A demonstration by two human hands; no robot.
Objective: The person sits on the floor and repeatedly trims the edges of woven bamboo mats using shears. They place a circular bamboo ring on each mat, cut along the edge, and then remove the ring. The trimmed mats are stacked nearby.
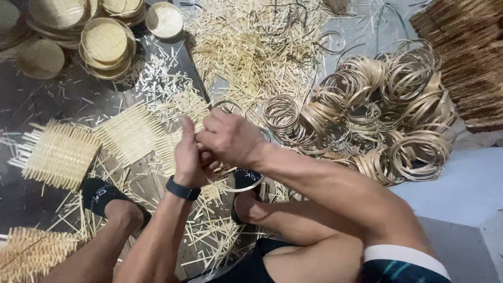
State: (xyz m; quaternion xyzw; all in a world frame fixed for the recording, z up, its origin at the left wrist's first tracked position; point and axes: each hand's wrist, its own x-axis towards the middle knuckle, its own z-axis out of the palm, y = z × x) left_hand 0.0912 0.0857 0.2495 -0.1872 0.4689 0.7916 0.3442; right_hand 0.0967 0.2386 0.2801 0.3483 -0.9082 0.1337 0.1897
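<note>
Woven mat piece: pale bamboo square (181, 152) sits under and between both hands at frame centre, over the lap, above the dark floor (31, 99); mostly hidden by the hands, so its edge state cannot be told.
Far-left stock: woven squares with loose fringed ends (57, 152) lie flat on the floor, one more (131, 133) just beside the work; judged as kept within arm's reach on the left.
Finished trays: round woven trays (105, 44) stacked at upper left, well apart from the hands, out of the working zone.
Left foot: black sandal (97, 195) planted on the floor among splinters, near the fringed squares.
Left hand: (188, 157) grip closed on the mat piece, thumb up, black wristband (182, 188) on the wrist; seems to steady the piece.
Hoop in work: thin ring (230, 107) arcs round the hands, top edge showing above the knuckles, lower arc below the wrist; appears pressed around the mat.
Right hand: (230, 139) curled shut over the mat and hoop, touching the left hand.
Offcuts: short bamboo slivers (251, 47) heaped ahead of the hands.
Hoop supply: pile of bamboo rings (387, 110) to the right, near the right forearm.
Room: floor crowded on all sides; open space only the pale patch (466, 183) at right.
</note>
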